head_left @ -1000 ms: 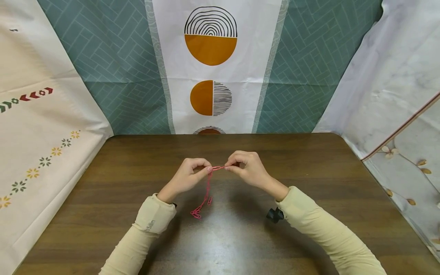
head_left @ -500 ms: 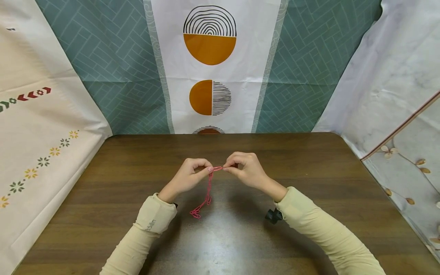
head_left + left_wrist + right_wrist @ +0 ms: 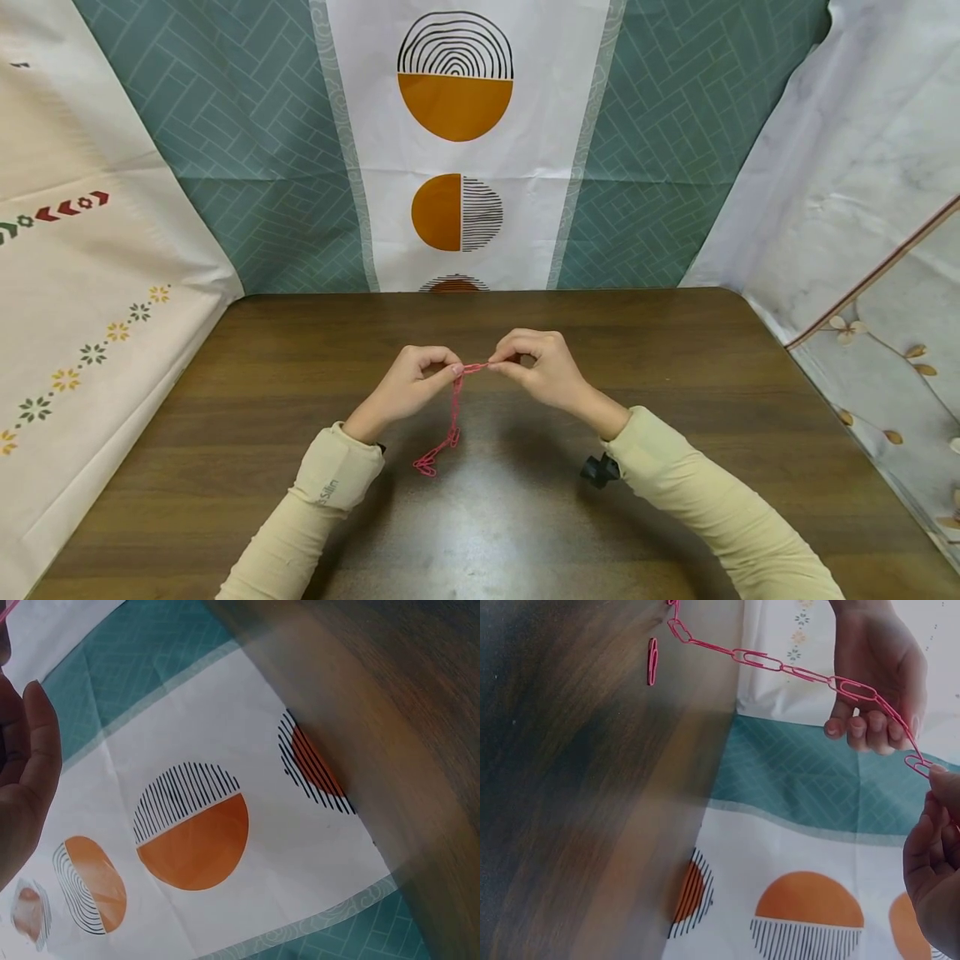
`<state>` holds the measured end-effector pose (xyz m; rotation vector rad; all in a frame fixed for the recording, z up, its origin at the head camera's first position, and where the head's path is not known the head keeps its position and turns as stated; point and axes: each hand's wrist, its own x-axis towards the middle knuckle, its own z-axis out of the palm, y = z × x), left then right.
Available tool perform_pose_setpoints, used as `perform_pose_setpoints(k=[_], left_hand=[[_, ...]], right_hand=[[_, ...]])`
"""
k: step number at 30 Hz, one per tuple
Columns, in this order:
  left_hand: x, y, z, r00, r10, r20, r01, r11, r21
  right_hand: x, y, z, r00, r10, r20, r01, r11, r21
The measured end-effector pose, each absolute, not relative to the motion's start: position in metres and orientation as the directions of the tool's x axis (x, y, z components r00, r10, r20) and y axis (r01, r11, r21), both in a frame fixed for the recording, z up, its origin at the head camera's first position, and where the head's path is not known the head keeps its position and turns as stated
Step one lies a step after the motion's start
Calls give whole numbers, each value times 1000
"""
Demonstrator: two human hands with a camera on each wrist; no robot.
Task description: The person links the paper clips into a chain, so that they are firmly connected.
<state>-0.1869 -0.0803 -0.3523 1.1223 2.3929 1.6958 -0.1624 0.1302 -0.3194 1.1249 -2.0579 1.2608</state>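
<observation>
A chain of pink paper clips [image 3: 455,404] hangs from the fingertips of my left hand [image 3: 405,385] down to the tabletop, where its lower end lies bunched. Thumb and fingers of that hand pinch the chain near its top. My right hand [image 3: 546,368] pinches the end clip between thumb and forefinger, a short link from the left. Seen from the right wrist, several linked clips [image 3: 757,660] run up to the right hand [image 3: 937,862]. Only part of the left hand [image 3: 30,754] shows in the left wrist view, with a sliver of pink in the corner.
One single paper clip [image 3: 653,661] lies apart from the chain on the brown wooden table [image 3: 300,333]. Patterned cloths [image 3: 453,150] hang behind the table and along both sides. A black device [image 3: 600,471] sits under the right sleeve's cuff.
The right hand shifts slightly toward the left hand, then back out to the right, still pinching the end clip. The left hand and hanging chain stay nearly still.
</observation>
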Motion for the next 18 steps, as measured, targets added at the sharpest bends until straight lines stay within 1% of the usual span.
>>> perform_pose_setpoints(k=[4,9,13,18], left_hand=[[-178,-79,-339,-747,543,384,543,165,823],[-167,-79,-323,-744,541,391,544,152,825],[-174,-82,-334,-746,538,392,542,147,828],[-180,-84,-348,-739,549,390,531,118,839]], right_hand=[[-166,133,-322,-554,-392,735,-832,217,-511],[-159,136,-312,-592,-392,704,-805,248,-539],[-158,137,-311,-600,-404,691,-800,272,-535],[-158,136,-309,-608,-413,678,-793,259,-552]])
